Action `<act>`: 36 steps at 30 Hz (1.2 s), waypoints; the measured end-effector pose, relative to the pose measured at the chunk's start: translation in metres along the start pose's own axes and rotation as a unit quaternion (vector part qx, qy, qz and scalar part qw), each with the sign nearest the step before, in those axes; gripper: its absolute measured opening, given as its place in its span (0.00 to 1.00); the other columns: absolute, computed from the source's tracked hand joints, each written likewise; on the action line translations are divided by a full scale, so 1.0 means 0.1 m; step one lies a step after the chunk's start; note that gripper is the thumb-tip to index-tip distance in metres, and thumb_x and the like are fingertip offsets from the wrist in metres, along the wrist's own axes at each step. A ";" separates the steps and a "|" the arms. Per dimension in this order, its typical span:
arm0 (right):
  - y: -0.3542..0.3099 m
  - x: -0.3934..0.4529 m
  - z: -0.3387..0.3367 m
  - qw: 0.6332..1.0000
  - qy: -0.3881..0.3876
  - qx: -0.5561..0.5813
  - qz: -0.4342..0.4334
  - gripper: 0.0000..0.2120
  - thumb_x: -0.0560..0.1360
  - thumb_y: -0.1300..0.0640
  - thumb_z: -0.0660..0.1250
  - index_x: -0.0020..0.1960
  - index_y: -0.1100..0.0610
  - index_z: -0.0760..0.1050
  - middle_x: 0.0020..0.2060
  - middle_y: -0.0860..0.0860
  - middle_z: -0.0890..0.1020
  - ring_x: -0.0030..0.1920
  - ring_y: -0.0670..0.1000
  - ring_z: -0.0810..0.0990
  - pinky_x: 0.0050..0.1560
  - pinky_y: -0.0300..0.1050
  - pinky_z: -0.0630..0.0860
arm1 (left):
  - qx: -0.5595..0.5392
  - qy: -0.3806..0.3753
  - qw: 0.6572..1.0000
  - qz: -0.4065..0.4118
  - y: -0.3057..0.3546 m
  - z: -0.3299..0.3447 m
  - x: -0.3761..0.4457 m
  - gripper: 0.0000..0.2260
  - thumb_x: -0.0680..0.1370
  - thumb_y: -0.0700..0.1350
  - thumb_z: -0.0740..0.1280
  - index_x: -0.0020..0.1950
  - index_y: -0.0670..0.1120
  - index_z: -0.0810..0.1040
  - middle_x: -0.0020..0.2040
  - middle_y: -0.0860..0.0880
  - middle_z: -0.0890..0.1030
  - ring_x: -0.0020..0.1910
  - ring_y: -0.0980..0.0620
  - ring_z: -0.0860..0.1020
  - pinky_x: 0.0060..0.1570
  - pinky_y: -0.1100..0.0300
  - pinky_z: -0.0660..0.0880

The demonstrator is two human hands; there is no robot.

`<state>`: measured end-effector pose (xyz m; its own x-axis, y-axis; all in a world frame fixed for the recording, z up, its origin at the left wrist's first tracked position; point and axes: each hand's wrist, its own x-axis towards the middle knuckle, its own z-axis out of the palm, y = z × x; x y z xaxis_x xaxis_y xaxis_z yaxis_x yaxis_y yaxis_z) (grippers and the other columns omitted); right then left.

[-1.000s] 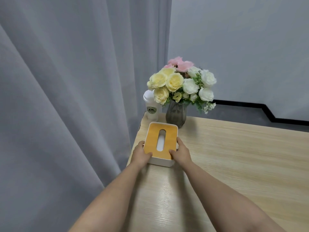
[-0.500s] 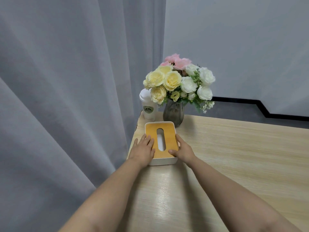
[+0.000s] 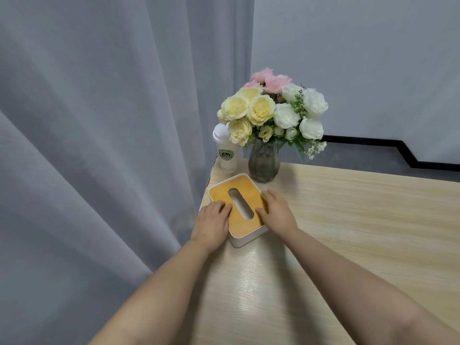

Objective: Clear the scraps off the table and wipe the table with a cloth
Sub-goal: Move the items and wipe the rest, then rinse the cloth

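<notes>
A white tissue box (image 3: 242, 234) with an orange-brown lid and an oval slot sits near the left edge of the light wooden table (image 3: 348, 232). My left hand (image 3: 211, 225) lies flat on the lid's left side, fingers together and pointing at the slot. My right hand (image 3: 277, 214) rests on the lid's right edge, with the thumb on top near the slot. No scraps and no cloth are in view.
Behind the box stand a white lidded paper cup (image 3: 226, 150) at the table's far left corner and a grey glass vase (image 3: 263, 164) of yellow, white and pink flowers. A grey curtain (image 3: 99, 145) hangs along the table's left edge.
The box has turned so its far end points more to the left. Both hands went from gripping its near end to resting on top of the lid.
</notes>
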<state>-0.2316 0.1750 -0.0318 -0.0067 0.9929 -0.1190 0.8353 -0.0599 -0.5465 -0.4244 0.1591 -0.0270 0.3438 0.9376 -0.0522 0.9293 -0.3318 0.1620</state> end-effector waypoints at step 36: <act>0.08 -0.18 -0.02 0.979 -0.109 -0.173 -0.016 0.30 0.81 0.41 0.47 0.77 0.53 0.43 0.77 0.51 0.43 0.76 0.50 0.40 0.75 0.49 0.44 | 0.014 -0.075 0.996 -0.047 0.00 0.03 0.11 0.22 0.83 0.50 0.45 0.78 0.50 0.48 0.78 0.48 0.47 0.77 0.48 0.44 0.74 0.51 0.45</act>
<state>-0.2233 0.1570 -0.0324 -0.1209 0.9458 -0.3015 0.9686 0.0459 -0.2445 -0.4204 0.1687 -0.0303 0.2689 0.9395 -0.2120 0.9612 -0.2477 0.1216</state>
